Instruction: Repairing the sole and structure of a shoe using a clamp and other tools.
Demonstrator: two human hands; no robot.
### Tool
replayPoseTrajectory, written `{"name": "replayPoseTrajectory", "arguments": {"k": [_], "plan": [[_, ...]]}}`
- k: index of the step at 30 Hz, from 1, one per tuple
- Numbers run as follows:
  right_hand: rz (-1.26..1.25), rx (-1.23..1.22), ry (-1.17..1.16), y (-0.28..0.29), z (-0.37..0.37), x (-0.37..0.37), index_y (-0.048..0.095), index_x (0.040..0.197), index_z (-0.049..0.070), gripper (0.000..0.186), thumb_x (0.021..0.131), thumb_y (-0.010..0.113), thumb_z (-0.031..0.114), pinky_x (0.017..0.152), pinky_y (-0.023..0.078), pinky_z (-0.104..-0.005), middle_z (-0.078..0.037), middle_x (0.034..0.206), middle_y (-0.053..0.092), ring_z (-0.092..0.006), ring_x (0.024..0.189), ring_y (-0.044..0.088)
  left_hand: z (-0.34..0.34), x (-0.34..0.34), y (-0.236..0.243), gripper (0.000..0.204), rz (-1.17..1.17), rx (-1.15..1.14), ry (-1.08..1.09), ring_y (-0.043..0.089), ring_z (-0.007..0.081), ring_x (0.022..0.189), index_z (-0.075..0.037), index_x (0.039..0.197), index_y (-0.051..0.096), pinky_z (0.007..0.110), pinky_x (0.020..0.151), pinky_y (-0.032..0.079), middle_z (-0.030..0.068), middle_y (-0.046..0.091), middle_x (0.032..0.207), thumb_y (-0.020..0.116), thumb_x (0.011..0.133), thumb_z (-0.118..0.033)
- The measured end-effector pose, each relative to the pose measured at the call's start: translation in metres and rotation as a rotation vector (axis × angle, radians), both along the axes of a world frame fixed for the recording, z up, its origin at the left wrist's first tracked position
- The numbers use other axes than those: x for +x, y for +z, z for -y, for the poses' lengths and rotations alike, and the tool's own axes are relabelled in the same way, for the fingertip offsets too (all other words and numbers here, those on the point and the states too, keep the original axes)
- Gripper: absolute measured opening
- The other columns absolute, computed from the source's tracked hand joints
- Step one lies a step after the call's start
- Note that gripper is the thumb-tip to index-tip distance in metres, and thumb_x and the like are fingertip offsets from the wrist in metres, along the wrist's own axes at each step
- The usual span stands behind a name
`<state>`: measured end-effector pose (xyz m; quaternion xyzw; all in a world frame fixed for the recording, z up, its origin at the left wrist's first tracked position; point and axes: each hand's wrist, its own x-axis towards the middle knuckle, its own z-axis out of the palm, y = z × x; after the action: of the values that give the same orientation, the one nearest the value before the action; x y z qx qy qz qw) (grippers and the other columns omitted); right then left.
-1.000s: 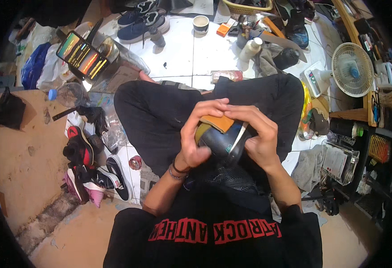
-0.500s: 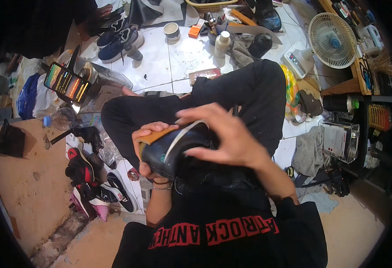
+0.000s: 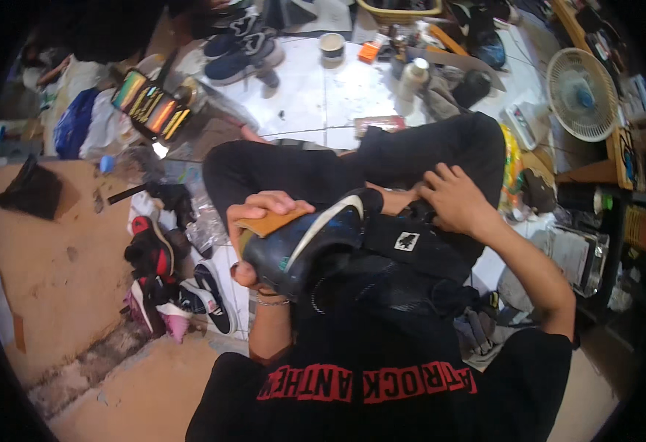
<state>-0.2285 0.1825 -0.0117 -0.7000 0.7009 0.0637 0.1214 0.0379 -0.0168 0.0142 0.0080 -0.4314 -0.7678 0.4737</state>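
My left hand (image 3: 267, 210) is wrapped round a dark shoe last (image 3: 304, 258) above my lap. A tan flat piece (image 3: 273, 222) lies against the side of the last under my fingers, and a pale curved strip (image 3: 325, 230) runs along it. My right hand (image 3: 455, 200) is off the last, down by my right thigh and bare foot. Its fingers are bent at dark material there; what they hold, if anything, is hidden. A black cloth item with a small white patch (image 3: 406, 241) lies across my lap.
Shoes (image 3: 149, 254) stand on the left beside a tan board (image 3: 57, 272). A lit phone (image 3: 152, 105) is propped at the far left. Ahead are a paper cup (image 3: 332, 46), a white bottle (image 3: 413, 79) and navy sneakers (image 3: 242, 62). A fan (image 3: 582, 94) stands at the right.
My right hand has left the shoe last and moved right, down to my thigh. My left hand still holds the last. The whole view has shifted, with the surroundings appearing further right.
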Motion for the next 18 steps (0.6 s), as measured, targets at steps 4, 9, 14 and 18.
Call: {"name": "replayPoseTrajectory", "arguments": {"k": [4,9,14,18], "plan": [[0.186,-0.015,-0.112,0.027,0.005,-0.019,0.064,0.119,0.006,0.051,0.072,0.078,0.020,0.097,0.045,-0.0406,-0.010,0.118,0.062,-0.0276,0.117,0.057,0.004,-0.003,0.012,0.069,0.014,-0.193,0.036,0.055,0.0323,0.107,-0.003,0.118,0.051,0.059,0.090,0.053,0.0206,0.057,0.109,0.076,0.081,-0.056],[1.127,-0.087,-0.438,0.091,-0.021,0.013,0.060,0.118,-0.002,0.043,0.078,0.067,0.009,0.098,0.050,-0.0426,-0.017,0.114,0.070,-0.0357,0.110,0.067,-0.002,-0.013,0.013,0.069,0.001,-0.361,0.052,0.057,0.0325,0.104,-0.002,0.115,0.052,0.058,0.088,0.056,0.0214,0.059,0.109,0.079,0.080,-0.056],[1.441,0.099,-0.406,0.090,-0.031,0.079,0.063,0.107,-0.004,0.030,0.078,0.061,0.005,0.079,0.054,-0.0362,-0.016,0.090,0.071,-0.0275,0.084,0.073,-0.011,-0.021,0.006,0.066,-0.010,-0.472,-0.024,0.058,0.0352,0.105,-0.002,0.113,0.055,0.058,0.088,0.056,0.0228,0.062,0.108,0.084,0.078,-0.050],[1.405,0.056,-0.420,0.092,-0.027,0.083,0.065,0.096,-0.006,0.022,0.078,0.061,0.006,0.070,0.053,-0.0382,-0.017,0.078,0.069,-0.0286,0.071,0.070,-0.012,-0.023,0.005,0.067,-0.017,-0.480,-0.046,0.059,0.0364,0.106,-0.002,0.113,0.056,0.059,0.086,0.057,0.0233,0.063,0.107,0.085,0.076,-0.050]]}}
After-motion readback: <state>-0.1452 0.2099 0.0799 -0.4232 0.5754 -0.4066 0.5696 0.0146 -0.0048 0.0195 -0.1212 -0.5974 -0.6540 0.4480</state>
